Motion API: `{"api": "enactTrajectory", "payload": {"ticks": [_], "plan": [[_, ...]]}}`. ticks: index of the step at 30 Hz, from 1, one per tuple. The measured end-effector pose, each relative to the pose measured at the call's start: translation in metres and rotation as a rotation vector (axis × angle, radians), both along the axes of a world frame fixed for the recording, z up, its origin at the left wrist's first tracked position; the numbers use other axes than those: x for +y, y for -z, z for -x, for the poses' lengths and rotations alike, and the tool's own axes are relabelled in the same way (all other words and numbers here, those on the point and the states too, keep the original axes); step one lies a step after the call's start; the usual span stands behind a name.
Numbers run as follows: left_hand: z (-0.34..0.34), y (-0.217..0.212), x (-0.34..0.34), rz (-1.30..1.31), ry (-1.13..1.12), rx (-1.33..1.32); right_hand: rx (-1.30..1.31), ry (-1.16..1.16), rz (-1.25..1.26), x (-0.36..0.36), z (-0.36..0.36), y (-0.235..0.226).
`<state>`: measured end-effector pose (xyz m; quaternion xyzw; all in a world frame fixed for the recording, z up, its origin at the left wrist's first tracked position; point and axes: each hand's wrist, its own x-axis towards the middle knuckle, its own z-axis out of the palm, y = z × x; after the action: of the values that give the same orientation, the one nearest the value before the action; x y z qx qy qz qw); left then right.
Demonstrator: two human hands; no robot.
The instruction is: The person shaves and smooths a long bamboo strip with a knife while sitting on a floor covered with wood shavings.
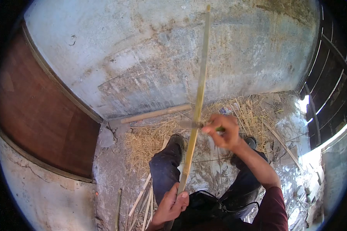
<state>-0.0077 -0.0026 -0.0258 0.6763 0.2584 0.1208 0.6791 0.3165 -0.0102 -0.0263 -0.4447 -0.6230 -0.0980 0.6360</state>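
A long split bamboo strip point(201, 86), yellow-green with visible nodes, slants up and away from my lap toward the wall. Near its lower end my left hand point(173, 206) is closed round it. Farther up, my right hand point(224, 131) is closed round the handle of a knife, most of which the fingers hide. The knife blade point(187, 124), somewhat blurred, lies crosswise at the strip and points left. Whether the edge bites into the bamboo I cannot tell.
Pale shavings point(152, 140) cover the floor around my shoes. A bamboo pole point(156, 113) lies along the stained wall point(150, 57). Several thin strips point(140, 196) rest by my left leg. A brown door panel point(46, 111) stands left, dark slatted boards point(327, 81) right.
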Motion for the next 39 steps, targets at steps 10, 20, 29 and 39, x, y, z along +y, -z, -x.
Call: {"api": "enactTrajectory", "payload": {"ticks": [10,20,29,39], "plan": [[-0.001,0.006,0.004,0.414,0.098,-0.131,0.175,0.08,-0.134,0.001,-0.01,0.004],[0.0,0.005,0.018,0.321,0.2,-0.111,-0.272,-0.006,0.036,-0.01,0.018,0.012],[0.0,-0.001,0.032,-0.18,-0.015,0.138,-0.174,0.062,0.177,-0.004,0.031,0.01],[-0.009,0.02,0.036,-0.627,-0.146,0.285,-0.1,0.174,0.152,0.001,0.019,0.005]]}}
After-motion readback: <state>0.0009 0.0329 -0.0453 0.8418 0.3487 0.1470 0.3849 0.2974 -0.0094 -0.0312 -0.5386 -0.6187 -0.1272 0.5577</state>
